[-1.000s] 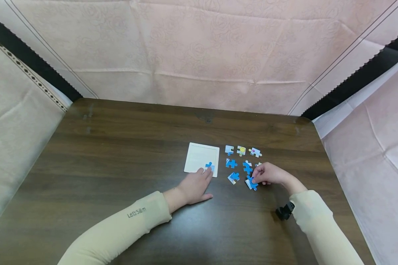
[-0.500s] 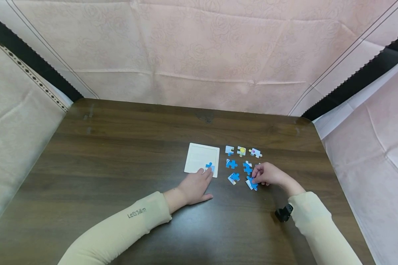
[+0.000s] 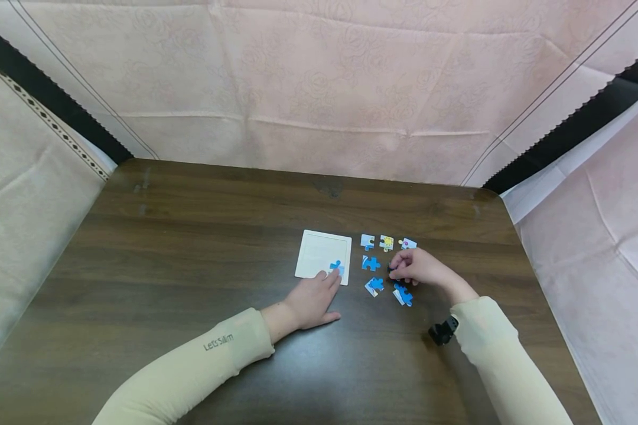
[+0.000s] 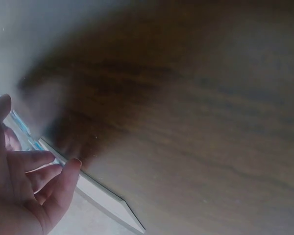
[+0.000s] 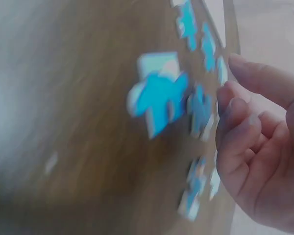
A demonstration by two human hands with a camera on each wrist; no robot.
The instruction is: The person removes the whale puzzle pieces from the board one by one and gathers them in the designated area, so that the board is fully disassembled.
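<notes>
My left hand [image 3: 305, 301] lies stretched over the near edge of a square white puzzle tray [image 3: 321, 251]. Its fingertips rest by a blue jigsaw piece [image 3: 335, 265] in the tray's near right corner. My right hand [image 3: 425, 270] hovers over the loose pieces, fingers loosely bent and thumb apart from them. Just past its fingertips in the right wrist view lies a blue jigsaw piece [image 5: 200, 110], mostly covered by the hand in the head view. Nearer me is a blue and white jigsaw piece [image 3: 403, 294]. No piece shows between the right fingers.
Other loose jigsaw pieces lie right of the tray: a blue one [image 3: 371, 263], a blue and white one [image 3: 374, 285], one with a yellow figure [image 3: 386, 242], and several more. The brown wooden table [image 3: 191, 248] ends at a pink cloth [image 3: 319, 88] behind.
My right hand has left the nearest right jigsaw piece and shifted up and left, over the middle piece. That nearest piece is fully uncovered now. The left hand stays put.
</notes>
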